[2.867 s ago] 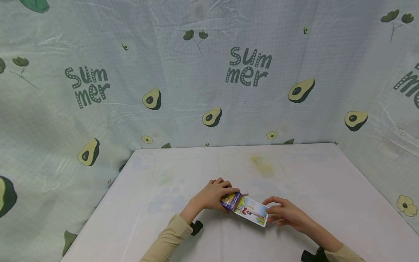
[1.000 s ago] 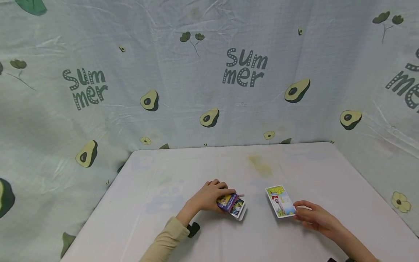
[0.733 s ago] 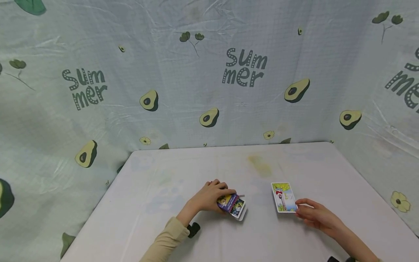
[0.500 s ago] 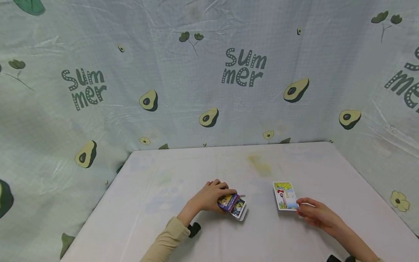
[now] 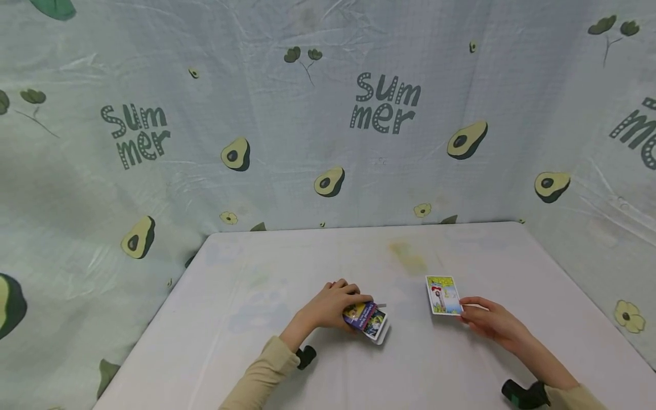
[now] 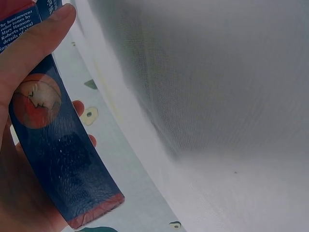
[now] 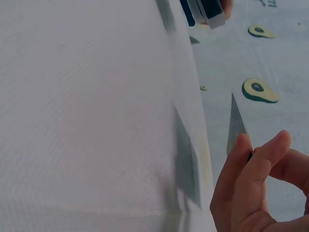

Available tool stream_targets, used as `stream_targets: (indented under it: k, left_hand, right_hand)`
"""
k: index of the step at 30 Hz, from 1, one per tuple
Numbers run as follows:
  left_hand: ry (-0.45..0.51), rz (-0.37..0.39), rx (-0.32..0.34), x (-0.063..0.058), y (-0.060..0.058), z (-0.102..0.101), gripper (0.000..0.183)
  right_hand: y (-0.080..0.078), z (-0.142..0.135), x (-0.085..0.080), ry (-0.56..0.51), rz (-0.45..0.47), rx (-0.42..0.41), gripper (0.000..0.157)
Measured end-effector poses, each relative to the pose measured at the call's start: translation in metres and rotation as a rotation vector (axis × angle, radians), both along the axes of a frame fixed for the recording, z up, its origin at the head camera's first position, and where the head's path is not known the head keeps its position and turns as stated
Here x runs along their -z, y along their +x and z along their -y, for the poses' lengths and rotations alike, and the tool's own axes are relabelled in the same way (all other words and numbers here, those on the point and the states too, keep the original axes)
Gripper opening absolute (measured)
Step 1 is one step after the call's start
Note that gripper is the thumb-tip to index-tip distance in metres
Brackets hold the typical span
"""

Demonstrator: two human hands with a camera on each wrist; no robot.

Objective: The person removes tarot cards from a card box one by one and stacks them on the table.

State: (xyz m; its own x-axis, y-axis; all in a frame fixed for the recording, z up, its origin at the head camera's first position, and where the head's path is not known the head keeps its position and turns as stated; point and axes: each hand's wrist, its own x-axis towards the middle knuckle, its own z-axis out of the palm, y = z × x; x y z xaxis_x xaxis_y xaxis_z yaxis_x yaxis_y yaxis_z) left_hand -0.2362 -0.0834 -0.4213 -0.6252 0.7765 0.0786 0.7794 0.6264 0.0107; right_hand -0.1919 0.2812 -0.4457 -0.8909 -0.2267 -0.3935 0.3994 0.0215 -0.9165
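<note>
My left hand (image 5: pixel 334 307) grips a purple-and-blue card box (image 5: pixel 360 314), fingers on one side and thumb on the other. A few cards (image 5: pixel 377 324) stick out of the box's open end. In the left wrist view, the box's dark blue side (image 6: pixel 63 145) shows a round face picture and white print, with the thumb across it. To the right, my right hand (image 5: pixel 493 322) pinches one picture card (image 5: pixel 443 296) by its lower right corner. The card, showing a red-haired figure, is held above the table. In the right wrist view the card (image 7: pixel 235 125) appears nearly edge-on between fingertips.
A white cloth-covered table (image 5: pixel 287 256) lies under both hands, with a faint yellow patch in its far half. Behind and beside it hangs a pale curtain (image 5: pixel 287 114) printed with avocados. Black wrist cameras (image 5: pixel 525 394) are strapped near the sleeves.
The right hand has drawn the picture card out of the box, carried it right and turned it upright. Lately the card has moved slightly farther away. The left hand keeps its hold on the box.
</note>
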Motion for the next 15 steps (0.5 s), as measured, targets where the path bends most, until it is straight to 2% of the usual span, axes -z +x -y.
stream_targets:
  k: [9, 15]
  left_hand:
    - [0.011, 0.005, 0.012, -0.003, 0.0, -0.002, 0.07]
    - [0.017, 0.004, 0.015, -0.003, 0.0, -0.003, 0.07]
  right_hand:
    - [-0.011, 0.002, -0.001, 0.035, -0.026, -0.008, 0.049]
    - [-0.018, 0.002, 0.002, 0.114, -0.033, 0.005, 0.058]
